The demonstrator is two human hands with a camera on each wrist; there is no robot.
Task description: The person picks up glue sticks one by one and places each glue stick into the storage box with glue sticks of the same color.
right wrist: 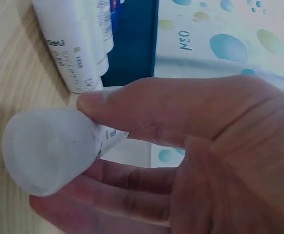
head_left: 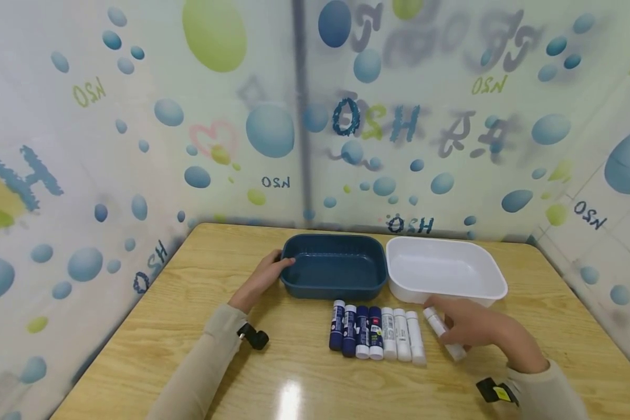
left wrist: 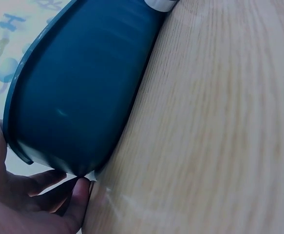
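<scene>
My left hand grips the left end of a dark blue plastic basin, with the thumb over the rim. From the left wrist view, its fingers are at the outside of the basin's end wall, near the table. A white glue stick is between the thumb and fingers of my right hand, in front of the white basin. The right wrist view has that glue stick's capped end towards the camera. To its left, several navy glue sticks and three white glue sticks lie side by side in a row.
Both basins stand side by side at the back of the wooden table. Behind them hangs a patterned curtain with blue and green spots, and similar sheets flank the table.
</scene>
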